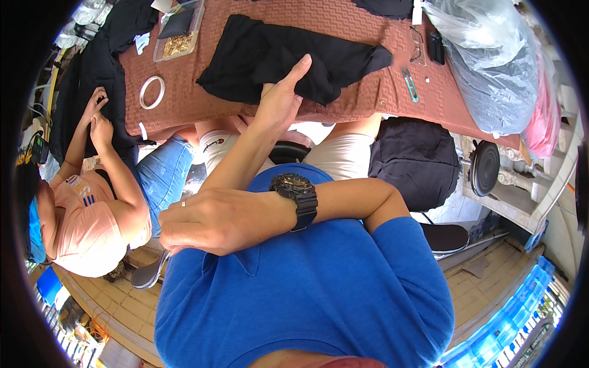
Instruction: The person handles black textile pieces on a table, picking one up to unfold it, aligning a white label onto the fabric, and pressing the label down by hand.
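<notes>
My left hand [283,98], partly under the black cloth [245,58], could've bunched it by tugging; I couldn't tell either grip.

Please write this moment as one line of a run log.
left hand: touching black cloth, grip unclear | right hand: crossed over blue shirt | cloth: on brown tablecloth

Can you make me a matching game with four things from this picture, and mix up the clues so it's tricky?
Things:
1. black cloth
2. white ring
3. small snips
4. clear box

Clues:
A. has small gold-coloured pieces inside
B. green
C. held by the left hand
D. round, with an open middle

Right pairs: 1-C, 2-D, 3-B, 4-A
</notes>
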Demonstrator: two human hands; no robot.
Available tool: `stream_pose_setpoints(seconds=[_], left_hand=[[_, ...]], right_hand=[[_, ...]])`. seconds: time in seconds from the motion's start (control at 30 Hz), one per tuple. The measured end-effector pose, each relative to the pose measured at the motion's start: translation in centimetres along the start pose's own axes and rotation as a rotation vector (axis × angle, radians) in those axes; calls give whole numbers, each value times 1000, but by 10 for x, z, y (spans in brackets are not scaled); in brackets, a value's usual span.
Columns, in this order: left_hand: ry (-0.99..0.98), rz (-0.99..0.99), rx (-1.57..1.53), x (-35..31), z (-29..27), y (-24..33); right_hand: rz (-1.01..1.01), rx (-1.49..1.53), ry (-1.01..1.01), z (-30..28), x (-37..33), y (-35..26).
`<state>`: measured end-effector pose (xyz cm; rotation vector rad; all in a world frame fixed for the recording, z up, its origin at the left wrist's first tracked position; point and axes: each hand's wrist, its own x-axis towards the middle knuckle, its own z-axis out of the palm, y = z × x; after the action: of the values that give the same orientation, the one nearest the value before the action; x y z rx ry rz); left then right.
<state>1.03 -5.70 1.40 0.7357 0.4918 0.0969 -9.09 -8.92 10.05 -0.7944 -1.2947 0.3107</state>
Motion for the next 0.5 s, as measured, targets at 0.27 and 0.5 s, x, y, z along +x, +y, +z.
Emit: stream_pose_setpoints(seconds=[0.27,0.5], left_hand=[[-222,-43,-193,15,-20,13],[-86,129,163,10,-1,25]], right_hand=[[91,97,-56,-14,-6,3],[134,187,-123,-13,-18,10]])
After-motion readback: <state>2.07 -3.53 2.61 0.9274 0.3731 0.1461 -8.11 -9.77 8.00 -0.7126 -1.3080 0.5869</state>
